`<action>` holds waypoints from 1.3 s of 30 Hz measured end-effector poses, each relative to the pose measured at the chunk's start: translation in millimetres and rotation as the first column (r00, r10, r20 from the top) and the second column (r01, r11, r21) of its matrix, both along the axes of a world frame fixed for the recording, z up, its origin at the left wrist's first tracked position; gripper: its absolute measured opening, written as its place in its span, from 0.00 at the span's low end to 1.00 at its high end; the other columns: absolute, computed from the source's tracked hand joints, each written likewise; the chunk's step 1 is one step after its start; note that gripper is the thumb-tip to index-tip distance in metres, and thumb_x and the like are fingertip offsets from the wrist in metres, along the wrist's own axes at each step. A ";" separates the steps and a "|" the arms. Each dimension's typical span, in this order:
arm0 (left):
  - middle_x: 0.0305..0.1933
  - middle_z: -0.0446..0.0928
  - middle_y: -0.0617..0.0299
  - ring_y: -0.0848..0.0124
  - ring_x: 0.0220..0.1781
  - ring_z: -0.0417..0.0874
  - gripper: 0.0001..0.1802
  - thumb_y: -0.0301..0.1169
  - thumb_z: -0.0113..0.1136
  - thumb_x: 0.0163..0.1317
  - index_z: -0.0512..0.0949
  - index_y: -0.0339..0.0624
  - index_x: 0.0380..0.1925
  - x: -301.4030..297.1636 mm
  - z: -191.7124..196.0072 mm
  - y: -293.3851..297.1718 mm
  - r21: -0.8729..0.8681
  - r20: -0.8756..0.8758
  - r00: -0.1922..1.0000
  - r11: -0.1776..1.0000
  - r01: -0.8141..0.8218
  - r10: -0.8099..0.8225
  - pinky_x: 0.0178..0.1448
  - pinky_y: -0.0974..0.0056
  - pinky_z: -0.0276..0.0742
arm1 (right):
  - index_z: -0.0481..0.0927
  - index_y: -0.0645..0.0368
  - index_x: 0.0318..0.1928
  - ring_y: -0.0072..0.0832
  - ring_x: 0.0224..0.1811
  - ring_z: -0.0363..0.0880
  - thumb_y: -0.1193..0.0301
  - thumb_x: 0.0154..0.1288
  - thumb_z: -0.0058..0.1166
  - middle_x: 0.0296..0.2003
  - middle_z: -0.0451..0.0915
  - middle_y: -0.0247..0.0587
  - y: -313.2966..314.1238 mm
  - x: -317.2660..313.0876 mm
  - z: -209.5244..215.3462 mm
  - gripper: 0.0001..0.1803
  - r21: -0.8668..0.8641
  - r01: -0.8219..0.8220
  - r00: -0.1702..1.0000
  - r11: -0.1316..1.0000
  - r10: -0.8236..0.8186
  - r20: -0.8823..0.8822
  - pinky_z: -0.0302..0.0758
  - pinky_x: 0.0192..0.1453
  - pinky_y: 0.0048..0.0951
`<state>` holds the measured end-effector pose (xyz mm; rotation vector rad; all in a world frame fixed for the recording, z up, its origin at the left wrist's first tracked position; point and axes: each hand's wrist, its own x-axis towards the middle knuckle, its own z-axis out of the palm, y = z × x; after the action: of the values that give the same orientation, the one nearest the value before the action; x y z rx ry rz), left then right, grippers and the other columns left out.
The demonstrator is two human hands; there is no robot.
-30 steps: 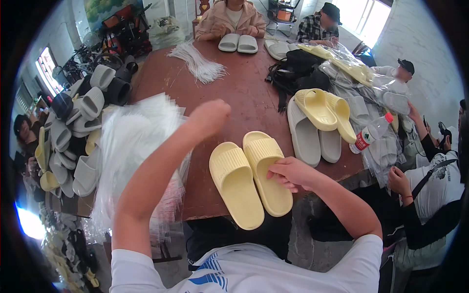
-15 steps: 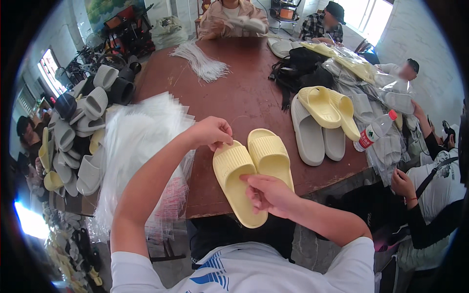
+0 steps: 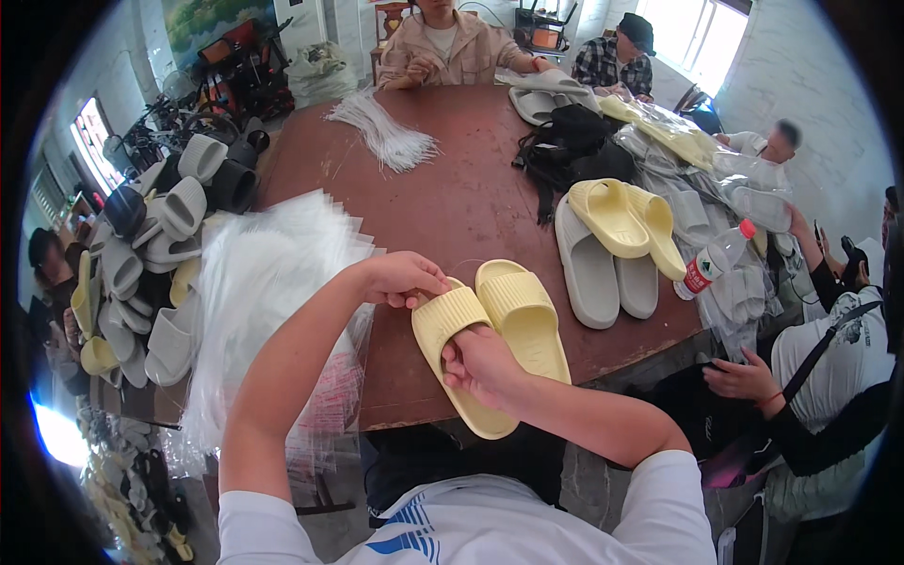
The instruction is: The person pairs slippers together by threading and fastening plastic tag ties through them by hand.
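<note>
Here, left hand (image 3: 405, 278), right hand (image 3: 483, 363) at ribbed yellow slipper (image 3: 448, 314); grip curled, hold unclear

The nearest slippers (image 3: 529, 330) are ribbed, pale yellow.

White characters (image 3: 694, 279) now being displayed on the red label (image 3: 701, 267) of a clear bottle (image 3: 728, 250), a blue striped emblem (image 3: 409, 529) being worn on a white T-shirt (image 3: 518, 523), red print (image 3: 330, 394) being carried by clear bags (image 3: 278, 268), too blurred to be read

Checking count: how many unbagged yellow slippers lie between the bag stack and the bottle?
4: left front slipper, right front slipper, two yellow slippers atop gray slippers. None seems hidden.
</note>
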<state>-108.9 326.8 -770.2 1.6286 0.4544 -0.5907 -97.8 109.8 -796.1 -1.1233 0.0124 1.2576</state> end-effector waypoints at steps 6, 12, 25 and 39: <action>0.28 0.75 0.69 0.84 0.19 0.70 0.10 0.34 0.61 0.68 0.80 0.39 0.43 1.5 2.9 -3.1 0.026 0.027 1.000 1.000 0.002 -0.003 0.19 0.74 0.59 | 0.70 0.54 0.42 0.20 0.17 0.63 0.69 0.78 0.41 0.24 0.70 0.31 -4.0 12.0 -3.6 0.05 0.076 -0.110 0.993 0.991 0.112 -0.021 0.70 0.25 0.29; 0.31 0.77 0.63 0.77 0.20 0.73 0.21 0.42 0.69 0.60 0.78 0.36 0.43 -1.0 17.9 -15.7 0.311 0.253 0.967 0.947 -0.086 0.005 0.22 0.70 0.70 | 0.72 0.59 0.47 0.19 0.17 0.67 0.66 0.79 0.42 0.25 0.71 0.31 -44.1 40.4 20.8 0.10 -0.077 -0.327 0.935 0.942 0.334 0.119 0.76 0.25 0.28; 0.28 0.77 0.62 0.77 0.17 0.71 0.14 0.39 0.51 0.75 0.75 0.38 0.46 -43.9 34.5 -125.4 -0.095 0.123 0.978 0.983 -0.159 0.170 0.19 0.70 0.67 | 0.73 0.62 0.48 0.19 0.16 0.72 0.63 0.79 0.42 0.25 0.72 0.31 -80.5 95.5 33.7 0.14 -0.080 -0.497 0.773 0.864 0.483 0.410 0.77 0.21 0.25; 0.33 0.78 0.61 0.74 0.26 0.80 0.07 0.30 0.57 0.72 0.75 0.37 0.42 -44.8 -17.0 -166.4 -0.516 0.287 0.615 0.660 -0.546 0.734 0.28 0.68 0.80 | 0.80 0.58 0.52 0.19 0.26 0.76 0.61 0.80 0.41 0.27 0.75 0.30 -99.6 105.1 18.9 0.18 -0.114 -0.518 0.536 0.848 0.426 0.729 0.74 0.28 0.22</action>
<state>-153.6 160.4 -787.2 1.0468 0.4896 0.2905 7.4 10.2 -777.2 -1.5250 -1.0494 1.1520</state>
